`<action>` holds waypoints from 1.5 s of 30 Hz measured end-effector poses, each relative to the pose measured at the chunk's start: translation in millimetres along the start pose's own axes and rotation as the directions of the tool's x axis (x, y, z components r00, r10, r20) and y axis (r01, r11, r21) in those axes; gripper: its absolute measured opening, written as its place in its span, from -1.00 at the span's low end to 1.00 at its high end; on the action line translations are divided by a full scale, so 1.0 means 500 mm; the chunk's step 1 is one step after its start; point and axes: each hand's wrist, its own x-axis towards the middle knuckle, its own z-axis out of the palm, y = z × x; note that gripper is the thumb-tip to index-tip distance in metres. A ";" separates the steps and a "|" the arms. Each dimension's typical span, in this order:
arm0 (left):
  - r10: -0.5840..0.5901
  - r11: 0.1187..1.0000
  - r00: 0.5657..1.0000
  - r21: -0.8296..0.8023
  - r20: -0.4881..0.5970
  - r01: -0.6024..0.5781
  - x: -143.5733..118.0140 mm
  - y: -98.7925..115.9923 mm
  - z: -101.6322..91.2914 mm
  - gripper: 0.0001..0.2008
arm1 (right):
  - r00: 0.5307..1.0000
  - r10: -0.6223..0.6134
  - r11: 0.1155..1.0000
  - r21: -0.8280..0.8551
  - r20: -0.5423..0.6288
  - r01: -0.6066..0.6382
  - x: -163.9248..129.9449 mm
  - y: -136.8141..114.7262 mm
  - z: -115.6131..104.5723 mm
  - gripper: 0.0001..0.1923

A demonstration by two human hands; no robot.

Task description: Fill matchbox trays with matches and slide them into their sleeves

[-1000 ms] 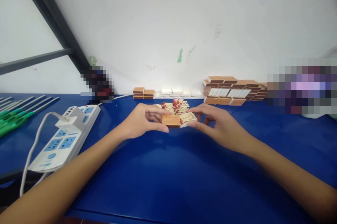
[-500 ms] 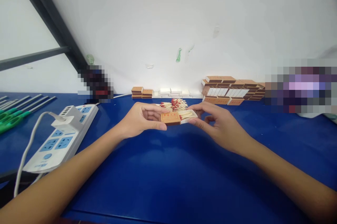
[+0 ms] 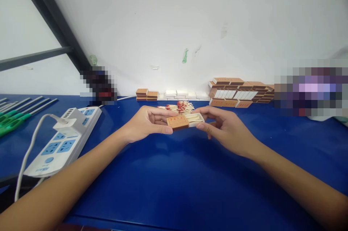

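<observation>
My left hand (image 3: 145, 124) grips the orange-brown sleeve of a matchbox (image 3: 178, 121) between thumb and fingers. Out of the sleeve's right end juts the white inner tray (image 3: 201, 117), partly slid in, with pale matchsticks (image 3: 193, 118) lying inside. My right hand (image 3: 221, 126) pinches the outer end of that tray, thumb in front and fingers behind. Just beyond the box a loose heap of red-tipped matches (image 3: 185, 107) lies on the blue tabletop (image 3: 174, 173). Both hands are held above the table.
Along the wall stand a small stack of closed matchboxes (image 3: 146, 95), white trays (image 3: 181, 94) and a larger pile of matchboxes (image 3: 239, 91). A white power strip (image 3: 65, 147) with a cable lies left, near green-handled tools (image 3: 16, 118). A dark metal frame (image 3: 49, 13) rises at left.
The tray has slid deeper into the sleeve; the red match heads inside it are now covered. Both hands stay in nearly the same place.
</observation>
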 end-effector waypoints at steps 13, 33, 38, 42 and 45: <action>0.170 0.959 0.985 0.229 0.006 -0.167 -0.008 0.000 0.030 -0.35 | 0.986 0.061 0.977 0.193 0.158 -0.091 -0.031 -0.030 0.061 -0.38; 0.367 0.695 0.930 0.665 0.000 -0.274 -0.015 -0.030 0.050 -0.57 | 0.994 -0.017 0.955 -0.294 0.111 0.049 -0.027 0.001 0.065 -0.51; 0.298 0.529 0.953 0.820 0.060 -0.217 -0.009 -0.031 0.019 -0.66 | 0.994 -0.050 0.873 -0.480 0.094 0.089 -0.015 0.013 0.040 -0.61; 0.414 0.342 0.908 0.914 0.064 -0.220 0.009 0.002 -0.045 -0.70 | 0.995 -0.073 0.788 -0.608 0.066 0.098 -0.009 0.029 0.025 -0.64; 0.408 0.244 0.913 0.962 0.013 -0.123 0.041 0.033 -0.111 -0.72 | 0.994 -0.092 0.758 -0.643 0.057 0.107 -0.006 0.039 0.019 -0.66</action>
